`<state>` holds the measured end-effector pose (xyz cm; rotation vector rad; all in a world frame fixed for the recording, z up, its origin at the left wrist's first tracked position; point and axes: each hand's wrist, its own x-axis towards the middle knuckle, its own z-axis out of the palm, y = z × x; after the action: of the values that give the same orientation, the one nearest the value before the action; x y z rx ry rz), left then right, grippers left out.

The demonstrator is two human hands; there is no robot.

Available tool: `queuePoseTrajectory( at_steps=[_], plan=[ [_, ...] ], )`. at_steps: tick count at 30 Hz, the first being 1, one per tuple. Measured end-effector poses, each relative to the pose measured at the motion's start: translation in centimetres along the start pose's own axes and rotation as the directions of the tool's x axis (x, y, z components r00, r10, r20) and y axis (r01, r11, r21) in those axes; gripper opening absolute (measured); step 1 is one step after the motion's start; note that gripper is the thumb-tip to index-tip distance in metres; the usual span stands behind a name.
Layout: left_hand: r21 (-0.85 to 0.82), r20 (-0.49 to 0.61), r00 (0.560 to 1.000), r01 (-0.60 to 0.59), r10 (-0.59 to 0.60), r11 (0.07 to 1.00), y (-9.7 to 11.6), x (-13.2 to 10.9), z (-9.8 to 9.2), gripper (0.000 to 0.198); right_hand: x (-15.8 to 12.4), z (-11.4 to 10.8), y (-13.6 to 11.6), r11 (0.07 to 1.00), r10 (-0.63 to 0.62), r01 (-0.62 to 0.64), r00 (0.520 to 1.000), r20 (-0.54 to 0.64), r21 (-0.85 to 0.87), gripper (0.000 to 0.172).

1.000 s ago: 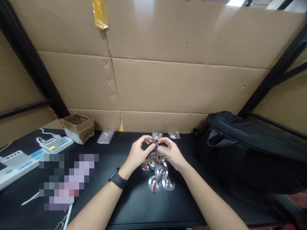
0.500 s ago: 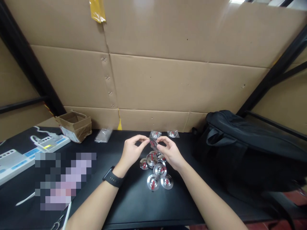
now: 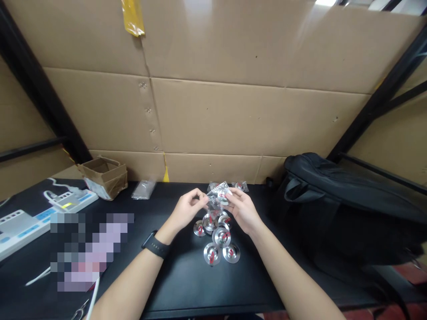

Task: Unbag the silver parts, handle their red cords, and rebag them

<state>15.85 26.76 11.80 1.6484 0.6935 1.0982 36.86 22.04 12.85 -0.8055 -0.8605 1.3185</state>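
Observation:
In the head view a clear plastic bag [image 3: 214, 201] is stretched between my two hands above the table. Inside or against it shows a shiny silver finger cymbal [image 3: 223, 196] with a red strap. My right hand [image 3: 244, 212] pinches the bag and cymbal between thumb and fingers. On the other side my left hand [image 3: 188, 210], thumb and fingertips pressed together, grips the bag's edge. Just below lie several loose finger cymbals [image 3: 221, 238], some overlapping, each with a red strap. Behind the hands are two bagged cymbals, one of them a wrapped cymbal [image 3: 239, 186], the other partly covered.
A stack of clear bags [image 3: 144, 190] and an open cardboard box [image 3: 103, 175] stand at the back left, near a white power strip [image 3: 50, 218]. A black backpack [image 3: 333, 213] fills the right side. Cardboard [image 3: 213, 115] walls off the back.
The bag between my hands has turned and spread flatter, so the cymbal's bright face now shows by my right fingers. My left hand has tilted slightly, its fingers more curled.

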Motion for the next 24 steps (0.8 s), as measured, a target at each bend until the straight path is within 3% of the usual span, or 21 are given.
queuePoseTrajectory(
  at_steps=[5, 10, 14, 19, 24],
  plan=[
    [0.081, -0.131, 0.990, -0.038, 0.048, 0.996, -1.0, -0.2, 1.7, 0.017, 0.2, -0.3, 0.3, 0.996, -0.066, 0.063, 0.996, -0.052, -0.070, 0.036],
    [0.221, -0.197, 0.977, -0.035, 0.080, 0.975, -1.4, 0.0, 1.4, 0.017, 0.3, -0.3, 0.5, 0.997, -0.059, 0.055, 0.996, -0.069, -0.060, 0.035],
    [0.048, -0.271, 0.962, -0.025, 0.037, 0.999, -1.2, 0.5, 0.5, 0.014, 0.4, -0.4, 0.7, 0.997, -0.054, 0.049, 0.994, -0.093, -0.053, 0.035],
    [0.052, -0.045, 0.997, 0.058, -0.056, 0.997, -0.4, 0.4, -0.7, 0.025, 0.4, -0.3, 0.8, 0.996, -0.065, 0.059, 0.995, -0.081, -0.073, 0.034],
    [0.134, -0.009, 0.999, -0.044, 0.045, 0.990, -1.1, 0.4, -0.4, 0.026, 0.2, 0.0, 1.0, 0.976, -0.124, 0.117, 0.992, -0.027, -0.184, 0.033]
  ],
)
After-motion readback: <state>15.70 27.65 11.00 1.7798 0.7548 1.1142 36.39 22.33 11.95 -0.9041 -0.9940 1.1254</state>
